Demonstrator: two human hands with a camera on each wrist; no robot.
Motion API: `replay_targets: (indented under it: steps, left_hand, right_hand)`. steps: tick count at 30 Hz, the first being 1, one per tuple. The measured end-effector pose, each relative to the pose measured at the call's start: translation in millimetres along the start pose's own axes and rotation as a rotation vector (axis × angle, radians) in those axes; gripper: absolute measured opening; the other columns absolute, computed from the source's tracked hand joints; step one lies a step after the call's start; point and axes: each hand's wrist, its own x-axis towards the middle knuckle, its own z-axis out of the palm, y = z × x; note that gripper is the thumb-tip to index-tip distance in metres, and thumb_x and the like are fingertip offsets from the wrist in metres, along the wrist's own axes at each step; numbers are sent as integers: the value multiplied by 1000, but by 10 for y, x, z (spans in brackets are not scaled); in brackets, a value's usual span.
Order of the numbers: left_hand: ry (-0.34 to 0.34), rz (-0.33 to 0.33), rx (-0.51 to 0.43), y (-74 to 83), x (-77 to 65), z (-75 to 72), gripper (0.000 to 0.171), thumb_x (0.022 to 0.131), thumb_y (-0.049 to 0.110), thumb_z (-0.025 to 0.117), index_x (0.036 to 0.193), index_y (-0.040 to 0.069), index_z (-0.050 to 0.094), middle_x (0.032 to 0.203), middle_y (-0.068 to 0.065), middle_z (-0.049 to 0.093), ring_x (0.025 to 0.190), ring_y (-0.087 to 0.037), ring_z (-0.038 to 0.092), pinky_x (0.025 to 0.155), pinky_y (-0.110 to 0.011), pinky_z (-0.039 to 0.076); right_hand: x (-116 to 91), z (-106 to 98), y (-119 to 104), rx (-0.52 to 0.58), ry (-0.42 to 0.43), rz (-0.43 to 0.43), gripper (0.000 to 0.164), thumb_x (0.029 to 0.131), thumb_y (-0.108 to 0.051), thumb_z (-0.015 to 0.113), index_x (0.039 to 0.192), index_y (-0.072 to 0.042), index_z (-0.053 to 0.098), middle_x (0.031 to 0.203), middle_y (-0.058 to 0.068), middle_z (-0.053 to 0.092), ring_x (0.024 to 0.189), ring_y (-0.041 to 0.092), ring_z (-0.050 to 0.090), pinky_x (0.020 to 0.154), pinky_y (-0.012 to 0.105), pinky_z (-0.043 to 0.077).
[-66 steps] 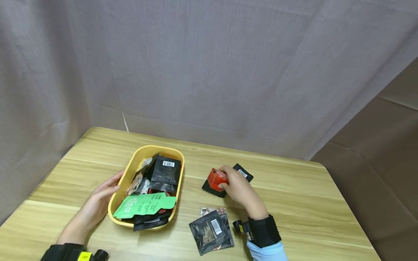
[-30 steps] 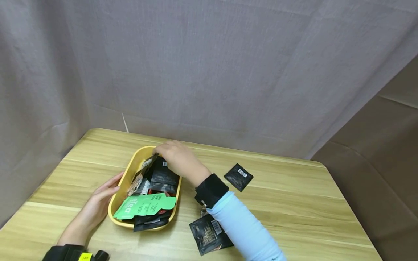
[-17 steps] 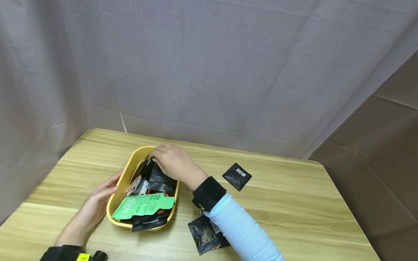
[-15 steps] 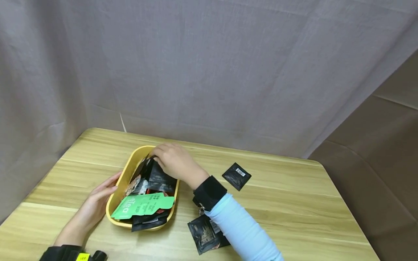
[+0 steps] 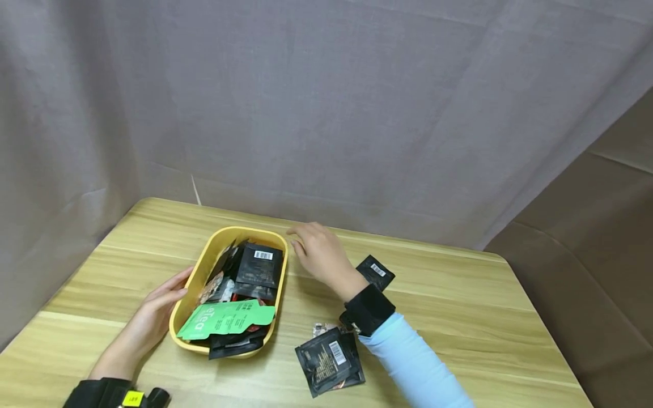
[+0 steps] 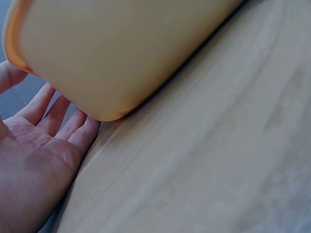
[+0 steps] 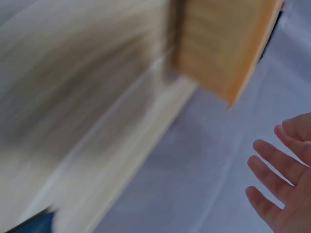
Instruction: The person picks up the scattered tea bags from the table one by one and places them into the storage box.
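Note:
A yellow plastic basket stands on the table, filled with black sachets and a green tea packet lettered "eTea". My left hand touches the basket's left side from outside. In the left wrist view its fairly straight fingertips meet the basket's wall, and the thumb is by the rim. Just right of the basket, my right hand is in the air with nothing in it. Its fingers are spread and relaxed in the right wrist view.
One black sachet with a barcode lies right of the basket, partly behind my right wrist. Nearer the front is a small overlapping pile of black sachets. Grey cloth hangs behind the wooden table.
My right hand carried a red packet and a black sachet from the table into the basket, let go and moved back out rightward. My left hand has stayed at the basket.

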Motion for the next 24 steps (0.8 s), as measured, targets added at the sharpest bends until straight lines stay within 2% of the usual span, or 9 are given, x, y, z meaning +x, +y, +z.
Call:
replay_targets:
  steps: [3, 8, 16, 20, 24]
  left_hand:
    - [6, -3, 1, 4, 5, 10, 45, 105, 5, 34, 136, 31, 54, 135, 15, 56, 122, -1, 52, 97, -17, 43]
    - [-7, 2, 6, -1, 1, 3, 46, 105, 5, 33, 139, 29, 51, 138, 17, 53, 124, -1, 50, 98, -17, 42]
    - [3, 2, 18, -17, -8, 1, 46, 105, 5, 33, 141, 27, 50, 138, 17, 53, 124, 0, 50, 98, -16, 41]
    - [3, 3, 9, -17, -21, 13, 46, 105, 4, 33, 139, 29, 52, 137, 16, 54, 123, -1, 51, 98, -16, 42]
    - [12, -2, 17, -18, -17, 19, 46, 105, 5, 34, 140, 28, 51, 137, 17, 53, 123, 0, 50, 98, -16, 42]
  right_hand:
    - [-185, 14, 213, -40, 0, 51, 26, 98, -15, 61, 123, -7, 66, 123, 8, 66, 119, 25, 59, 103, 41, 44]
    - [-487, 27, 544, -95, -47, 133, 31, 95, -17, 66, 124, -5, 65, 122, 11, 66, 116, 28, 60, 100, 44, 46]
    - [-816, -3, 1047, -123, -137, 224, 44, 95, -25, 69, 131, -1, 59, 125, 18, 63, 117, 35, 58, 98, 49, 46]
    - [-958, -32, 1174, -156, -211, 267, 57, 92, -33, 72, 135, 1, 55, 130, 21, 60, 119, 38, 57, 98, 52, 46]
    - [-1055, -61, 1215, -162, -283, 321, 67, 90, -38, 73, 138, 4, 51, 128, 24, 60, 113, 40, 59, 90, 54, 49]
